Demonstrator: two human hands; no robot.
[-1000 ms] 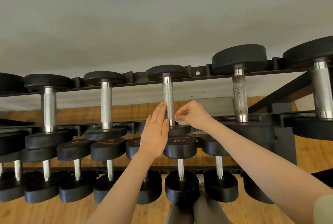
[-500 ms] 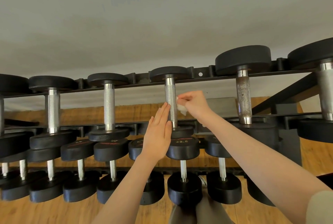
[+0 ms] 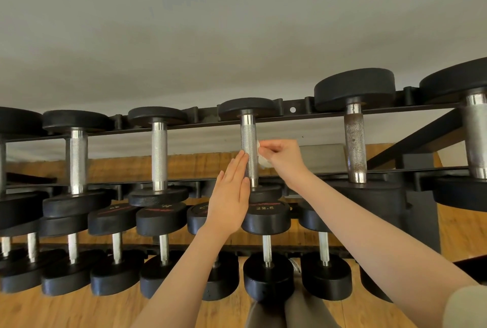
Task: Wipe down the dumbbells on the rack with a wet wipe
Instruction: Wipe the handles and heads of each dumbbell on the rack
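**Handle wipe under way, top tier**

Dumbbell in hand sits on the upper rail of the rack, fourth from the left among those in view, knurled steel handle running away from the camera between two black heads. Wet wipe, a small white wad, presses against the right side of that handle, about halfway along. Right hand pinches the wipe, fingers curled round it, thumb side toward the bar. Left hand stands flat and upright on the opposite side, fingers straight and together, tips touching the handle's lower half; it holds nothing and looks to be steadying the bar.

Step, as I read it: rubbing along the grip of this one dumbbell. Next move likely calls for working the wipe round the far and under sides of the handle, then over the heads, with the left hand keeping the weight from rolling on the rail.

Neighbours: two clean-looking handles to the left, a rust-mottled one to the right. Lower tier carries smaller dumbbells, one marked 22.5. Wooden floor below.

Hard to make out: how much of the wipe lies hidden inside the right hand; whether the handle shows wet; the near head of the dumbbell, partly behind the left hand. Dumbbells at both frame edges are cut off.
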